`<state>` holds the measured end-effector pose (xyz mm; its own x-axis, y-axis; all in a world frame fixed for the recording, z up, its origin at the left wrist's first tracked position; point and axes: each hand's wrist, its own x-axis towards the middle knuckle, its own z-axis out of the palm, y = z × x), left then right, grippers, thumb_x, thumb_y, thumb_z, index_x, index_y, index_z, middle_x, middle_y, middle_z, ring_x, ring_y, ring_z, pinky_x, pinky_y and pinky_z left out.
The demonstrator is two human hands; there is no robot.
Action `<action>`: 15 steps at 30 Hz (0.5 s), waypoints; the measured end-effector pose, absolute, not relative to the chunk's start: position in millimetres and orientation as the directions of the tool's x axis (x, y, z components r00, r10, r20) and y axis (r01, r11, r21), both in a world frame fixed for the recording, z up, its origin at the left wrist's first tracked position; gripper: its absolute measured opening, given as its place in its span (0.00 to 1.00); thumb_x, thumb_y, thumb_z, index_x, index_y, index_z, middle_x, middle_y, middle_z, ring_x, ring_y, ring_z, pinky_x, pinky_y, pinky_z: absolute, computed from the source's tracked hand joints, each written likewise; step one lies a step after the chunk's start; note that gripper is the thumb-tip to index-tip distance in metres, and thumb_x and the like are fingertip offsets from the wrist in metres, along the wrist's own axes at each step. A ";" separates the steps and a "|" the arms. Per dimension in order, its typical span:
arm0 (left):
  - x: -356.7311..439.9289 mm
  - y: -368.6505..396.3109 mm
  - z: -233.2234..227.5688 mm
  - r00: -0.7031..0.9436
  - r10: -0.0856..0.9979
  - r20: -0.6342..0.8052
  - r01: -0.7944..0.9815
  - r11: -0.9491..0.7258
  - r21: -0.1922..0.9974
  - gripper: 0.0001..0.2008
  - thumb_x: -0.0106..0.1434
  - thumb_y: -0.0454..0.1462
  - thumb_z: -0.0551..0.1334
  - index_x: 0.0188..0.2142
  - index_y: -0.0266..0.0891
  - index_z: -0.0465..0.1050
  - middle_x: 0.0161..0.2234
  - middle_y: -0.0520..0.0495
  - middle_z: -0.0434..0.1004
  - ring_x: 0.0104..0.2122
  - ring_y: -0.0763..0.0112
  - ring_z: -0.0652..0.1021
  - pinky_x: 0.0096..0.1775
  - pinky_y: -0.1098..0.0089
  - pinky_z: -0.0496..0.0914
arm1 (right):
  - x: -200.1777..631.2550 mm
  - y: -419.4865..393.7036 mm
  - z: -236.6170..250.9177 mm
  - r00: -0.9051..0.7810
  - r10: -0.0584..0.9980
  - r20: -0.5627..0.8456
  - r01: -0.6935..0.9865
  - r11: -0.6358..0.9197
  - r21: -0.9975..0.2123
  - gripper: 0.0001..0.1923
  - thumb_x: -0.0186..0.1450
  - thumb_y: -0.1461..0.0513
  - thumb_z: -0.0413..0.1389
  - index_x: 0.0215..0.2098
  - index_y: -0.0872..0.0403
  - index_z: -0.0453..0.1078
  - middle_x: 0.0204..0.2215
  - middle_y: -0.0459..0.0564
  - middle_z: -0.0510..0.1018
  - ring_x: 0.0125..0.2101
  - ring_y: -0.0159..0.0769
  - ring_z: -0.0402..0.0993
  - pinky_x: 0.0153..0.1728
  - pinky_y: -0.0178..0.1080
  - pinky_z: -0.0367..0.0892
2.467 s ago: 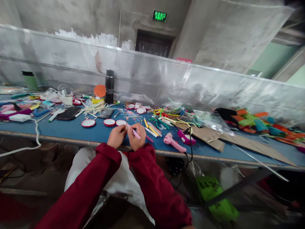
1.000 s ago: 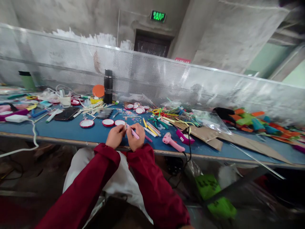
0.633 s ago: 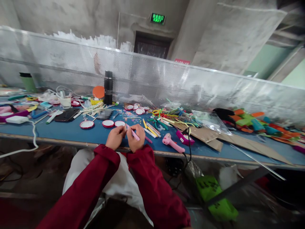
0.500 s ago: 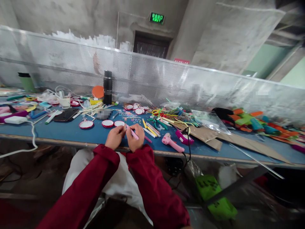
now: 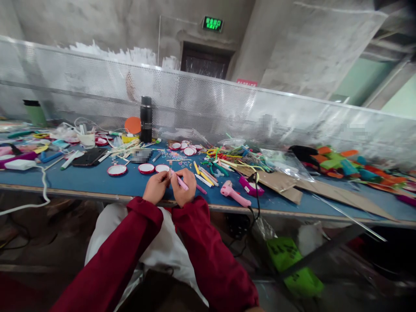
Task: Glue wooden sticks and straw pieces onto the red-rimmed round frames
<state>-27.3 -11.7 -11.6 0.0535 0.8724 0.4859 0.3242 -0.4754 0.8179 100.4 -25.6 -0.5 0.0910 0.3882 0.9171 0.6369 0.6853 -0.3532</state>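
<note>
My right hand [image 5: 184, 187] is closed round a pink marker [image 5: 182, 183], its tip end pointing towards my left hand. The fingers of my left hand [image 5: 156, 187] pinch a small flat stick [image 5: 170, 165] that stands upright between the two hands. Both hands meet just above the front edge of the blue table [image 5: 94, 180]. Beyond them lie round red-rimmed white lids [image 5: 146, 168]. Right of the right hand are several yellow and white markers [image 5: 204, 177] and a purple marker cap or pen [image 5: 201, 189].
A pink glue gun [image 5: 234, 193] with a black cord lies at the right, beside a purple holder [image 5: 251, 186]. Cardboard strips [image 5: 344, 199] and coloured pipe cleaners [image 5: 234, 155] lie farther right. A black bottle [image 5: 146, 119] stands at the back, and a phone [image 5: 89, 157] lies left.
Both hands keep nearly the same pose, with the marker tip against or close to the stick. The whole view has shifted very slightly.
</note>
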 end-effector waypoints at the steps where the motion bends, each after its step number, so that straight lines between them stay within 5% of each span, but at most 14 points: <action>1: -27.4 -11.9 -11.4 0.056 0.871 0.488 0.328 -0.478 0.815 0.14 0.61 0.43 0.57 0.23 0.40 0.64 0.21 0.54 0.65 0.25 0.73 0.65 0.29 0.72 0.58 | 100.4 -25.6 -0.6 0.102 0.390 0.915 0.639 0.679 -0.361 0.09 0.67 0.60 0.53 0.28 0.51 0.64 0.25 0.46 0.72 0.30 0.35 0.69 0.35 0.39 0.63; 15: -27.9 -11.0 -11.9 0.073 0.864 0.498 0.345 -0.491 0.800 0.12 0.62 0.41 0.57 0.24 0.40 0.66 0.21 0.55 0.66 0.24 0.73 0.66 0.28 0.72 0.59 | 100.3 -25.1 -0.7 0.079 0.375 0.924 0.631 0.698 -0.337 0.09 0.67 0.59 0.53 0.29 0.51 0.65 0.25 0.46 0.73 0.30 0.35 0.70 0.35 0.39 0.63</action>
